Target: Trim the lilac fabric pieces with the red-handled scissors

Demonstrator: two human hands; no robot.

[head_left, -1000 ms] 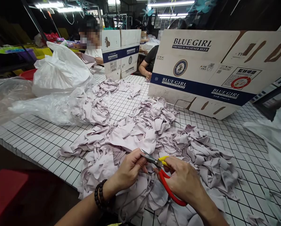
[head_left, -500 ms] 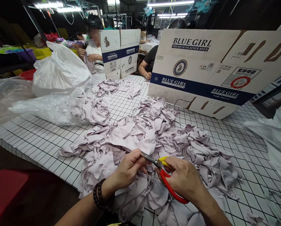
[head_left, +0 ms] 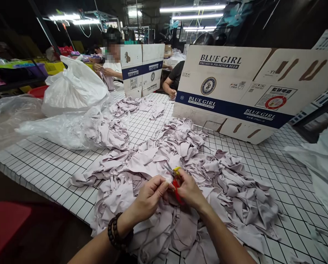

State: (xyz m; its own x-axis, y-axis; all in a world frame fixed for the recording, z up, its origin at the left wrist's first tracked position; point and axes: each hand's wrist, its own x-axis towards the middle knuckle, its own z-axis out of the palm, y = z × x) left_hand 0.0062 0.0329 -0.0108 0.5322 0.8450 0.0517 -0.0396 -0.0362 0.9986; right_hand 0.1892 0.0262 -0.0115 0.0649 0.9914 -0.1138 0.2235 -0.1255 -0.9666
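My right hand (head_left: 190, 190) is closed around red-handled snips (head_left: 176, 183) with a yellow tip, held upright over a heap of pale lilac fabric pieces (head_left: 180, 172). My left hand (head_left: 150, 196), with a dark bead bracelet on its wrist, pinches something small right beside the snips' blades; what it grips is too small to make out. Both hands meet close together above the near part of the heap, which lies on a white grid-patterned table (head_left: 43, 165).
A large "Blue Girl" cardboard box (head_left: 243, 91) stands behind the heap, a smaller one (head_left: 142, 68) farther back. White and clear plastic bags (head_left: 70, 95) lie at left, another bag (head_left: 323, 168) at right. Other people work at the far end. A red stool (head_left: 4, 227) sits near left.
My hands moved closer together and slightly away from me; the snips turned more upright in my right hand. The view tilted down a little.
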